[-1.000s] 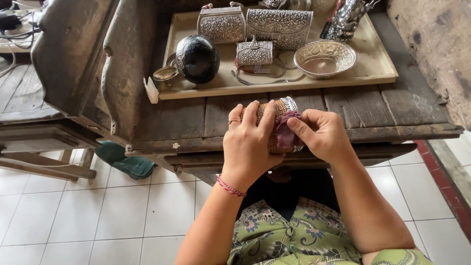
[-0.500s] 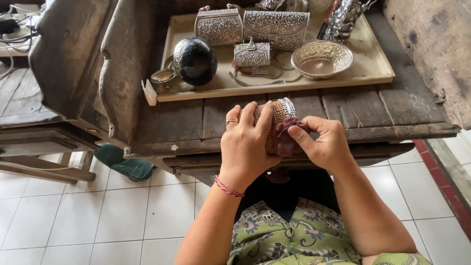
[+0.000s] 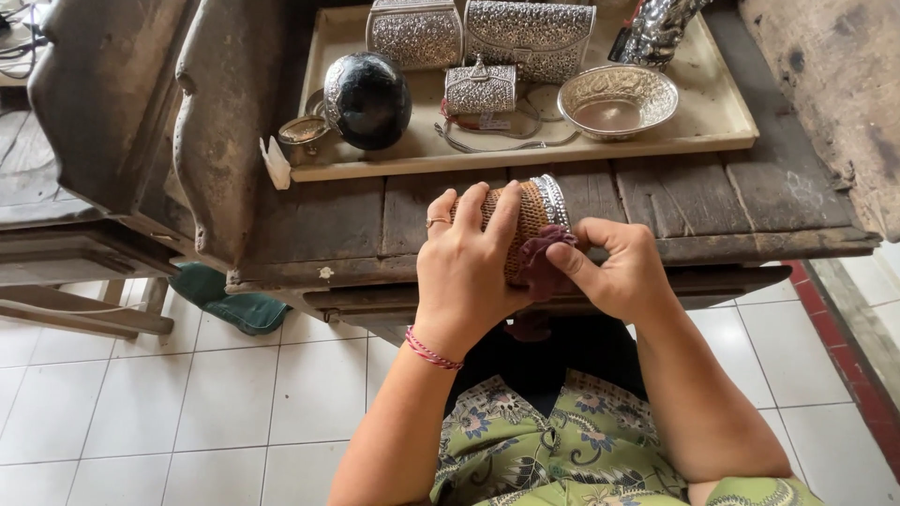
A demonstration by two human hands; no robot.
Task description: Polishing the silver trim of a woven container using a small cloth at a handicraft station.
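Left hand (image 3: 466, 267) has its fingers (image 3: 492, 220) wrapped tight round a woven case (image 3: 532, 211) with a silver rim, held just above the tabletop (image 3: 394, 215) edge. Right hand (image 3: 619, 272) pinches a dark red cloth (image 3: 542, 267) against it, fingers together on the fabric. Beyond the fingers, a tray (image 3: 712, 112) carries a black ball (image 3: 367, 98), 3 silver purses and a bowl (image 3: 617, 98). Risk: if the left grip loosens, the case could drop to the tiles.
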